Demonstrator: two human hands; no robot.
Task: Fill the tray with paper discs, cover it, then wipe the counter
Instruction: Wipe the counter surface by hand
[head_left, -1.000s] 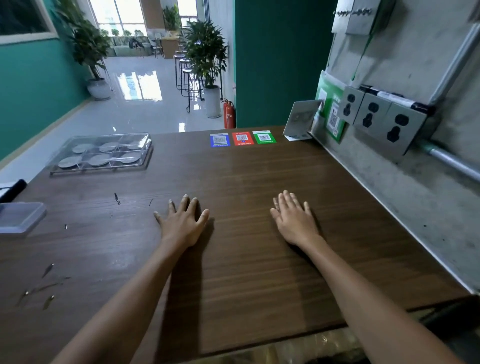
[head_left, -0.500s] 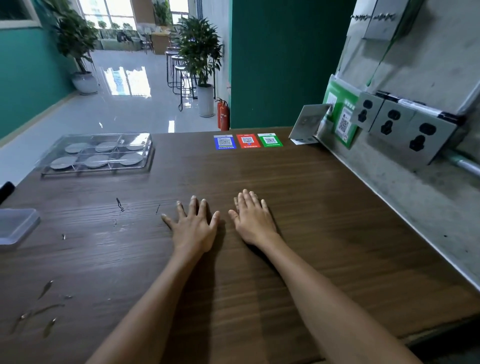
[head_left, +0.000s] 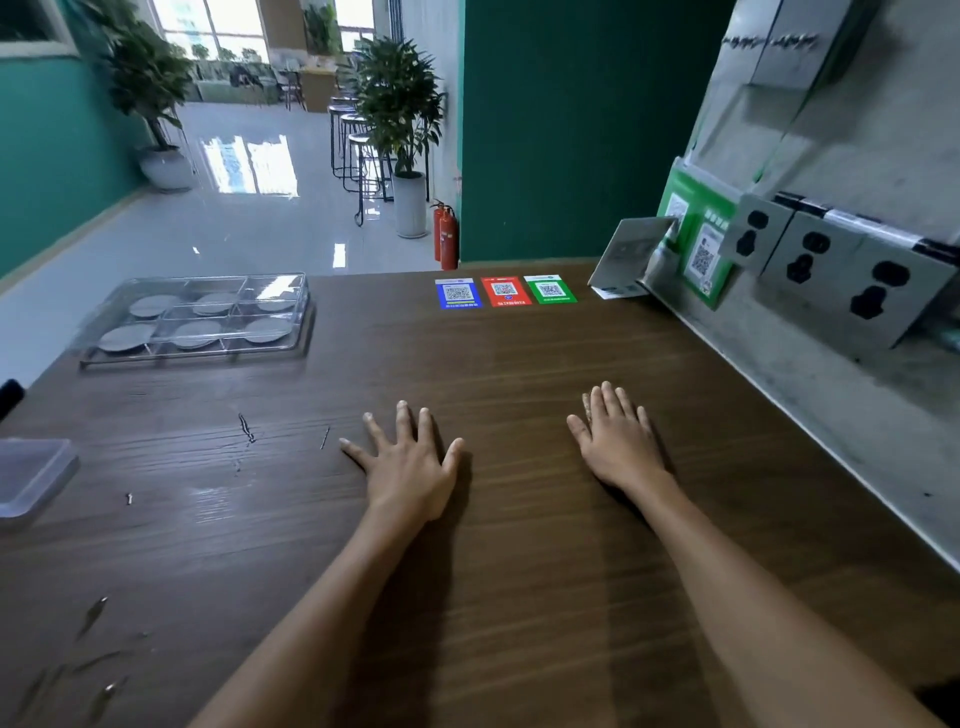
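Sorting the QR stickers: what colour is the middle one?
Red, between blue and green; the middle sticker shows in the head view.

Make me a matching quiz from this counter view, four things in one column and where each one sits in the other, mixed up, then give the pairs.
Things:
1. tray
2. green sticker
3. right hand
4. sockets

Places:
A. flat on the counter, near the wall
B. far left of the counter, discs inside
C. on the wall at right
D. far edge, right of the red sticker

Pairs: 1-B, 2-D, 3-A, 4-C
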